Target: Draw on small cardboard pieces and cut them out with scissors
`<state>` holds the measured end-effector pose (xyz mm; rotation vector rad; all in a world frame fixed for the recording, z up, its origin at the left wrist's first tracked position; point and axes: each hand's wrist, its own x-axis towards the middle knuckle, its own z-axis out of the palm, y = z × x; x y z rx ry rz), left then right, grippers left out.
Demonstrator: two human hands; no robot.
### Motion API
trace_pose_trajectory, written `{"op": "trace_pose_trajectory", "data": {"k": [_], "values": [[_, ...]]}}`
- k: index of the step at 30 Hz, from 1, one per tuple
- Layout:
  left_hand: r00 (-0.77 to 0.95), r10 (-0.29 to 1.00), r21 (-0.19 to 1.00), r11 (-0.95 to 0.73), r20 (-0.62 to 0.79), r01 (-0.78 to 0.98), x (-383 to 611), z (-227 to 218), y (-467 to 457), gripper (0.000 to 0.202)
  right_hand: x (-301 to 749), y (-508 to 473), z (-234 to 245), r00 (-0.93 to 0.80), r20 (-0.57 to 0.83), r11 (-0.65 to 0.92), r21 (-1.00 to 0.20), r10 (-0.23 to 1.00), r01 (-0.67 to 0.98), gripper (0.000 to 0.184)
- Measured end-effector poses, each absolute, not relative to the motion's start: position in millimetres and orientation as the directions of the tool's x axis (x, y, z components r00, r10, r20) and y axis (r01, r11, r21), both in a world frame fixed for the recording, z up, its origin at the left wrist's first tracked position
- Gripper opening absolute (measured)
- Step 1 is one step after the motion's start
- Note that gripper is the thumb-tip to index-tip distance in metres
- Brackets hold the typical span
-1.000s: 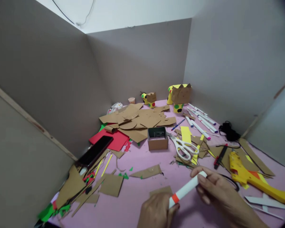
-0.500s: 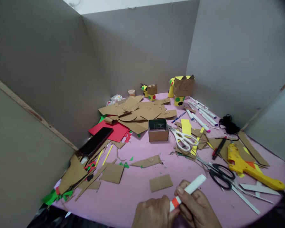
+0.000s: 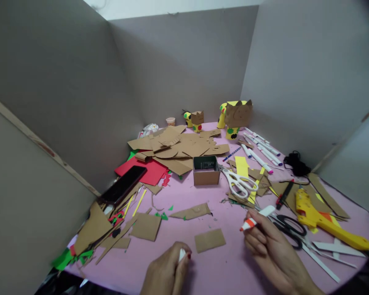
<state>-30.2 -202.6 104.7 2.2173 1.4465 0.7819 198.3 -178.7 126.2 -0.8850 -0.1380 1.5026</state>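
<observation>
My right hand (image 3: 272, 250) grips a white marker (image 3: 258, 218) with an orange band, its uncapped tip pointing left. My left hand (image 3: 166, 270) is closed around the marker's white cap (image 3: 182, 254) near the table's front edge. Between the two hands a small brown cardboard rectangle (image 3: 209, 240) lies flat on the pink table (image 3: 221, 270). Black-handled scissors (image 3: 287, 227) lie just right of my right hand.
White scissors (image 3: 240, 184), a small open cardboard box (image 3: 206, 170), a yellow glue gun (image 3: 322, 219), several markers (image 3: 260, 151), a black phone (image 3: 123, 189), red paper and heaps of cardboard scraps (image 3: 175, 149) cover the table. Two cardboard animal figures (image 3: 235, 116) stand at the back. Grey partition walls enclose it.
The hands pulled apart: the cap came off the marker and stays in my left hand, while my right hand carried the marker up and to the right.
</observation>
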Motion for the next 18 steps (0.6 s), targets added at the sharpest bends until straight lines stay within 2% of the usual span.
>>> {"op": "trace_pose_trajectory", "data": {"k": [2,3,5,7,12,18], "values": [[0.315,0.911,0.548,-0.412,0.266,0.728,-31,109,-191,0.026,192,-176,125,0.126,-0.401,-0.174,-0.631,0.907,-0.756,0.042],[0.32,0.904,0.511,-0.425,0.284,0.747,-31,110,-185,0.025,190,-173,124,0.141,-0.352,-0.161,-0.701,0.925,-0.695,0.04],[0.347,0.876,0.419,-0.469,0.335,0.778,-32,112,-172,0.023,187,-165,123,0.134,-0.219,-0.122,-0.851,0.966,-0.511,0.033],[0.384,0.849,0.334,-0.504,0.364,0.797,-32,112,-162,0.02,183,-155,120,0.062,-0.119,-0.093,-0.94,0.991,-0.327,0.027],[0.416,0.872,0.258,-0.478,0.26,0.84,-27,103,-149,0.014,162,-126,106,-0.065,-0.04,-0.046,-0.994,0.997,-0.098,0.022],[0.516,0.808,0.114,-0.563,0.283,0.819,-27,89,-149,0.018,148,-115,94,-0.179,0.046,0.071,-0.989,0.983,0.133,0.016]]}}
